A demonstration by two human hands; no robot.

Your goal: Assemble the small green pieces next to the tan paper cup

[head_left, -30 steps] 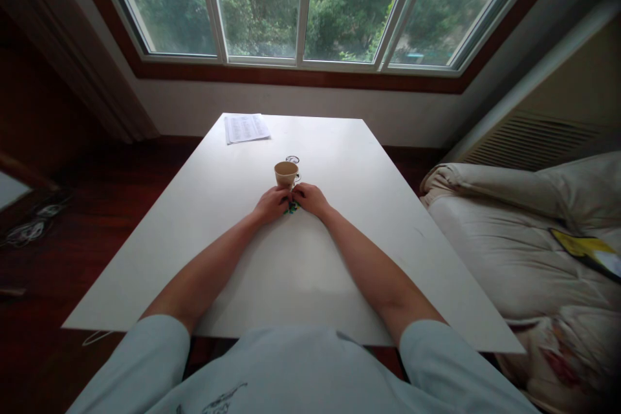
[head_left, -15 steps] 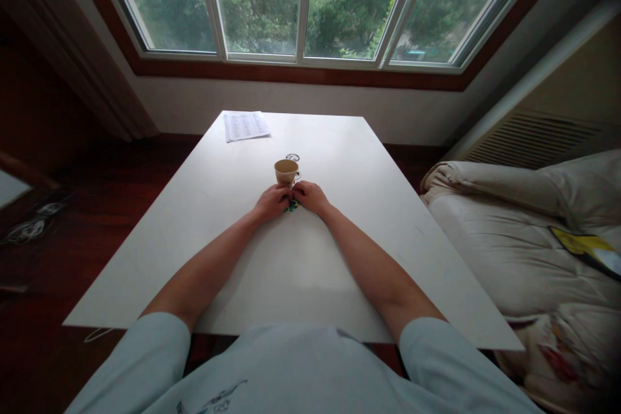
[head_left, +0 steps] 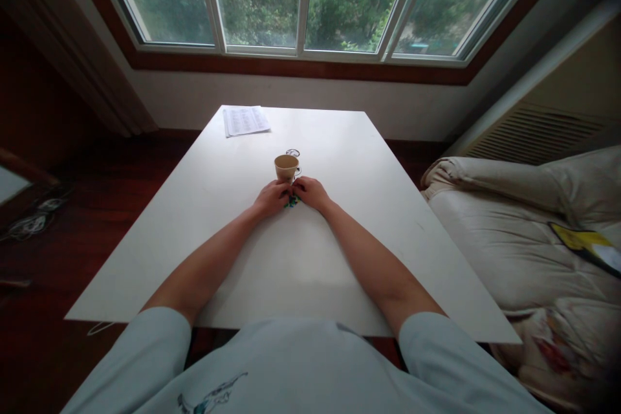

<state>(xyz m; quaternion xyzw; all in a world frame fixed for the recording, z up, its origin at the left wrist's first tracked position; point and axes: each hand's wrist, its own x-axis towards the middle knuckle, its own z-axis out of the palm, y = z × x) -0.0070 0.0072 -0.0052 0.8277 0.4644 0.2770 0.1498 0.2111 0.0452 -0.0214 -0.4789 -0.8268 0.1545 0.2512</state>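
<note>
A tan cup (head_left: 286, 169) with a handle on its right stands upright on the white table (head_left: 286, 272). Just in front of it lies a small cluster of green, blue and yellow pieces (head_left: 292, 203), too small to name. My left hand (head_left: 272, 198) rests at the left of the cluster, fingers curled and closed near the cup's base. From the right, my right hand (head_left: 312, 193) meets it, its fingers bent and pinched together over the pieces. Whatever either hand holds is hidden by the fingers.
Behind the cup lies a thin dark looped item (head_left: 292, 152). Printed papers (head_left: 246, 121) lie at the table's far left corner. A beige sofa (head_left: 475, 233) with a yellow and black item (head_left: 585, 246) stands to the right. A window (head_left: 301, 0) is ahead.
The whole view has shifted slightly, with the scene a little higher in the picture. Both hands stay close together in front of the cup, with little visible movement.
</note>
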